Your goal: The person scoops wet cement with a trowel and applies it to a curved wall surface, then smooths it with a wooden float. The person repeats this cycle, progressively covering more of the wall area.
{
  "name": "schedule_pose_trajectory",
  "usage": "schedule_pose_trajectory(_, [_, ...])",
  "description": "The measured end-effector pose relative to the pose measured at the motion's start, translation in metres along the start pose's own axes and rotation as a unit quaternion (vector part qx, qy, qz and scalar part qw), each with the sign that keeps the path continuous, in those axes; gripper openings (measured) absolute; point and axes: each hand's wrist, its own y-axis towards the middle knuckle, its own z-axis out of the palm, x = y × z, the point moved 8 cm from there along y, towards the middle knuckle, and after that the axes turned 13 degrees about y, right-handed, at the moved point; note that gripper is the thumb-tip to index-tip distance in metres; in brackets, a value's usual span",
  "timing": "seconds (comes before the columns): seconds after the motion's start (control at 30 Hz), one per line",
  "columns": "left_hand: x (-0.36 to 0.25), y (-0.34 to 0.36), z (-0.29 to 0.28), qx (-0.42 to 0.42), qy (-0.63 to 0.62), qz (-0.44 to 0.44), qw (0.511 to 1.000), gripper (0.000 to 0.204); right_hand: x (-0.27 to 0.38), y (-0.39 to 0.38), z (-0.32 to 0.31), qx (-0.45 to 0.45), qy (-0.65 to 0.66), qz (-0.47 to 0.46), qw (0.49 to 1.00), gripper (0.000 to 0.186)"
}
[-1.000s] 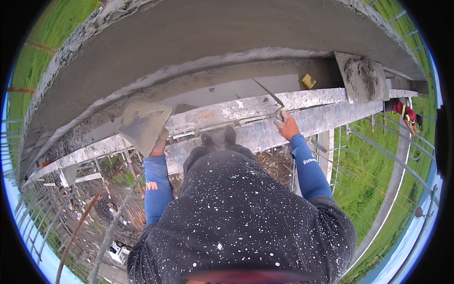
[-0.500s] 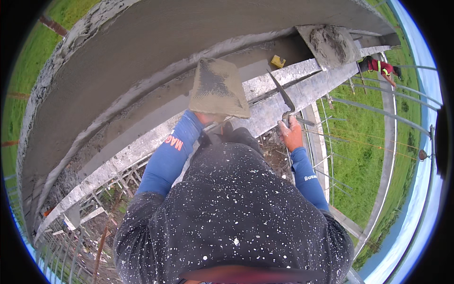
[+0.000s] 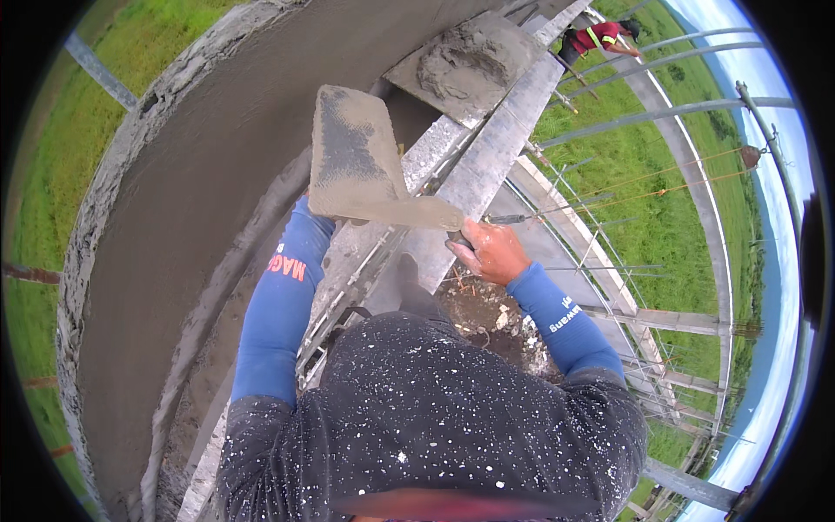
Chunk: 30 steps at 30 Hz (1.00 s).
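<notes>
My left hand is hidden beneath a rectangular plastering float (image 3: pixel 358 148), which it bears face up at the end of my blue-sleeved left forearm (image 3: pixel 285 287). Grey mortar covers the float's edges, and a darker textured patch shows in the middle. My right hand (image 3: pixel 494 250) is closed around the handle of a pointed trowel (image 3: pixel 413 213). The mortar-smeared blade reaches left across the float's near edge; whether it touches there I cannot tell. Ahead of the float, a flat mortar board (image 3: pixel 409 76) carries a heap of wet mortar (image 3: pixel 465 70).
A curved, freshly plastered wall (image 3: pixel 200 130) runs along my left. Metal planks (image 3: pixel 500 148) form a narrow walkway, with rubble ground (image 3: pixel 487 317) below. Scaffold pipes (image 3: pixel 644 122) and an orange line stand to the right. Another person in a red shirt (image 3: pixel 596 39) bends at the far right.
My view has turned to the right, so the mortar board and the other person appear further left and higher. The trowel has swung left from beside the float to its near edge.
</notes>
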Motion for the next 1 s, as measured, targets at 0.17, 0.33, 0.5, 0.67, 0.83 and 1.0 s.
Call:
schedule_pose_trajectory(0.17, [-0.049,0.096,0.064,-0.008,0.150,0.001,0.989,0.046,-0.153,0.087,-0.046,-0.077,-0.045,0.072,0.993,0.035])
schedule_pose_trajectory(0.33, [-0.078,0.157,0.100,-0.011,0.234,0.001,0.972,0.046,-0.298,0.183,-0.092,-0.119,-0.050,0.162,0.978,0.039])
schedule_pose_trajectory(0.5, [-0.091,0.172,0.121,-0.003,0.253,-0.017,0.967,0.046,-0.378,0.239,-0.115,-0.117,-0.001,0.270,0.956,0.038])
schedule_pose_trajectory(0.67, [-0.094,0.180,0.131,0.012,0.243,-0.026,0.970,0.046,-0.414,0.230,-0.117,-0.144,0.019,0.330,0.933,0.036])
schedule_pose_trajectory(0.83, [-0.087,0.177,0.130,0.034,0.173,-0.028,0.984,0.046,-0.392,0.189,-0.106,-0.196,0.066,0.289,0.935,0.040])
schedule_pose_trajectory(1.0, [-0.091,0.183,0.146,0.119,0.040,-0.029,0.992,0.046,-0.283,0.119,-0.092,-0.159,0.114,0.142,0.970,0.041])
